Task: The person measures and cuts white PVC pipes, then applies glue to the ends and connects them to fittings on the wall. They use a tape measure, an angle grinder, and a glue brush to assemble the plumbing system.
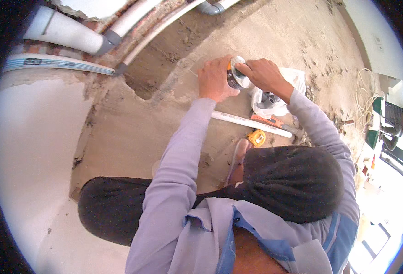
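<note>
Out in front of me, my left hand point(215, 80) is wrapped round a small can point(232, 78) with an orange and black label and a pale metal top. The can is tilted, its top turned toward my right hand point(266, 76). My right fingers are curled in against that top, thumb pressed on it; whether they grip a lid or just the rim is hard to see. Just beyond my right wrist sits a white plastic bag point(293, 78) with grey pipe fittings point(269, 99) inside.
A white pipe point(245, 121) lies on the dusty floor beside an orange tool point(271, 120), possibly a saw handle. Near my foot is a yellow tape measure point(257, 137). A trench point(165, 55) runs ahead at left, next to wall pipes point(67, 32). Loose cable point(363, 91) lies far right.
</note>
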`<state>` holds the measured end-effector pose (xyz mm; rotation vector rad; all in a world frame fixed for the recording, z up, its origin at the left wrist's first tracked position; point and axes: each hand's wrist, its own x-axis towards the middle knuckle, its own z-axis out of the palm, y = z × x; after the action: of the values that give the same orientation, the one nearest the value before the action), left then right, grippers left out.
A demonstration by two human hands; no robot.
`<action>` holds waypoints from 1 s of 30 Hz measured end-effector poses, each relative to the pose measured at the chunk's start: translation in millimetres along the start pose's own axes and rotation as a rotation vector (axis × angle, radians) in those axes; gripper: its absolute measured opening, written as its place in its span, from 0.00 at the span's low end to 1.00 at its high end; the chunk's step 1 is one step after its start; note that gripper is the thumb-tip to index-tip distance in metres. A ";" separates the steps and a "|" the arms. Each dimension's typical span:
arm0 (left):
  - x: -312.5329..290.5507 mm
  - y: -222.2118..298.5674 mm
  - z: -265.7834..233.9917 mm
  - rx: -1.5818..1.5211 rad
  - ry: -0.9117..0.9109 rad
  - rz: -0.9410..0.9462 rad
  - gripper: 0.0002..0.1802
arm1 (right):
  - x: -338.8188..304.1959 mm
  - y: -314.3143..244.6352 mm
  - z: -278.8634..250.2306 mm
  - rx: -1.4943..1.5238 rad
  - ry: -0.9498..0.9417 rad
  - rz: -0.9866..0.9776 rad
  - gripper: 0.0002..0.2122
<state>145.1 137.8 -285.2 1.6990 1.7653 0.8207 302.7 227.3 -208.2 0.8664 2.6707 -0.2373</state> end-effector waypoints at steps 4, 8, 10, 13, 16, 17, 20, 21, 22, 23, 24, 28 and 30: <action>-3.9 3.8 -5.2 0.033 -0.003 -0.014 0.56 | -8.0 -0.2 -18.7 0.273 0.160 -0.031 0.18; -2.9 7.0 -0.7 0.006 0.007 -0.007 0.55 | -5.1 3.0 -8.0 0.212 0.031 0.033 0.16; -2.3 7.7 -1.0 0.013 0.019 -0.013 0.56 | -1.1 2.0 13.4 0.070 0.078 0.015 0.16; -4.1 10.3 -5.9 0.043 0.034 -0.023 0.56 | -2.4 5.2 15.4 -0.027 0.089 -0.041 0.15; -8.4 0.4 -10.8 0.039 0.062 0.006 0.55 | -7.8 3.7 1.2 0.084 0.191 -0.142 0.11; -9.5 -4.6 -11.2 0.024 0.060 0.026 0.56 | -10.6 2.8 -0.4 0.148 0.243 -0.173 0.10; -8.9 3.2 -10.9 0.045 0.047 0.058 0.56 | -12.5 11.0 18.7 0.227 0.093 -0.021 0.08; -8.9 7.4 -12.2 0.068 0.047 0.058 0.56 | -13.0 7.2 18.1 0.240 0.116 -0.031 0.10; -9.3 8.3 -11.4 0.056 0.062 0.032 0.56 | -13.7 0.1 18.8 0.252 0.140 -0.040 0.11; -10.8 7.0 -8.8 0.043 0.076 0.006 0.56 | -12.0 -6.8 18.9 0.264 0.166 -0.047 0.12; -10.5 7.4 -3.6 0.027 0.084 -0.004 0.56 | -9.6 -8.3 23.7 0.224 0.122 -0.061 0.14; -12.8 -5.0 -4.2 -0.052 0.029 0.016 0.56 | -1.8 -9.4 9.5 0.232 0.101 -0.034 0.16; -15.9 0.0 -10.5 0.017 0.011 -0.010 0.56 | -7.4 -9.1 -0.9 0.278 0.169 -0.072 0.17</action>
<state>138.0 121.4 -278.7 1.6979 1.7915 0.8147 302.7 216.3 -204.2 0.9069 2.8739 -0.5889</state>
